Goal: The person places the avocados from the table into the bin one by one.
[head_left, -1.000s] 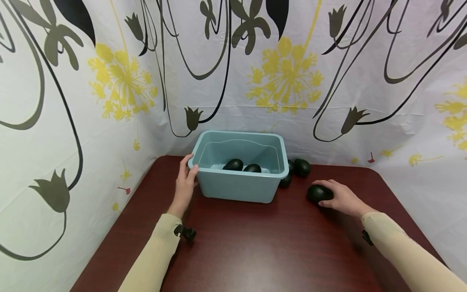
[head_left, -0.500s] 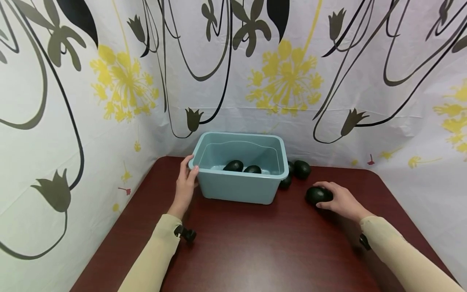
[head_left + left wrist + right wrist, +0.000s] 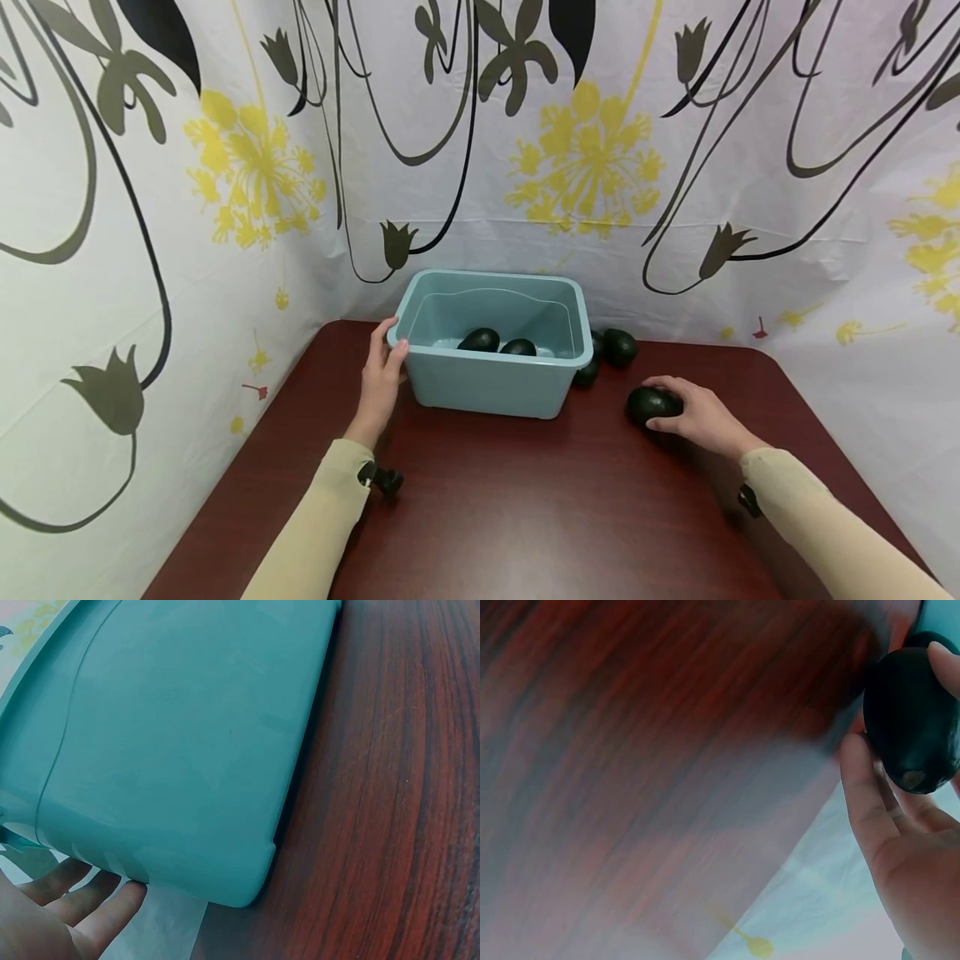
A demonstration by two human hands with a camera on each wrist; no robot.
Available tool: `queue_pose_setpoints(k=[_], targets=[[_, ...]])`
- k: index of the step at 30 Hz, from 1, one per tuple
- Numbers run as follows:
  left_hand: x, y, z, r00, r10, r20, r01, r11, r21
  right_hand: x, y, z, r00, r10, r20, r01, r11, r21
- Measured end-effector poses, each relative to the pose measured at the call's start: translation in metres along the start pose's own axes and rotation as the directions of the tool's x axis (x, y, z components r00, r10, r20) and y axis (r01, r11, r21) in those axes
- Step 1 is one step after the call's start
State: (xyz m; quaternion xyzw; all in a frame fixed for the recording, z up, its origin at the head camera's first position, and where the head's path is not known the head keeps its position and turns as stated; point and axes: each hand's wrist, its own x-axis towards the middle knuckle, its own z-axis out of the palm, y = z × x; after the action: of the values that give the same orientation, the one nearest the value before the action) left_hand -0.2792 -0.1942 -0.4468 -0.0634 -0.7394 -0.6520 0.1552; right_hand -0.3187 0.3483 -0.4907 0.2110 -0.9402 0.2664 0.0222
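In the head view a light blue plastic bin stands on the table, two dark green avocados lying inside. My left hand grips its left end, thumb at the front rim corner; the left wrist view has the fingers against the bin's outer wall. Right of the bin, my right hand holds another avocado between thumb and fingers, low over the table. That avocado's stem end faces the right wrist camera.
Several more avocados lie at the bin's right back corner, some partly hidden by it. The dark red wooden table meets a patterned white cloth at the back and left. Each wrist wears a black camera strap.
My right hand has shifted slightly left and nearer with the avocado in its grasp. The left hand and the bin hold their place.
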Motion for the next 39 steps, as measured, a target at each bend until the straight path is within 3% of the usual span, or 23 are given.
queue_pose_setpoints(k=[17,39], targets=[[-0.001,0.0,0.001,1.0,0.0,-0.013,0.001,1.0,0.013,-0.012,-0.02,-0.009,0.999,0.009,-0.036,-0.009,1.0,0.009],[-0.001,0.001,0.001,1.0,-0.002,-0.019,0.002,1.0,0.018,-0.023,-0.042,-0.017,0.989,0.036,-0.143,-0.036,0.999,0.006]])
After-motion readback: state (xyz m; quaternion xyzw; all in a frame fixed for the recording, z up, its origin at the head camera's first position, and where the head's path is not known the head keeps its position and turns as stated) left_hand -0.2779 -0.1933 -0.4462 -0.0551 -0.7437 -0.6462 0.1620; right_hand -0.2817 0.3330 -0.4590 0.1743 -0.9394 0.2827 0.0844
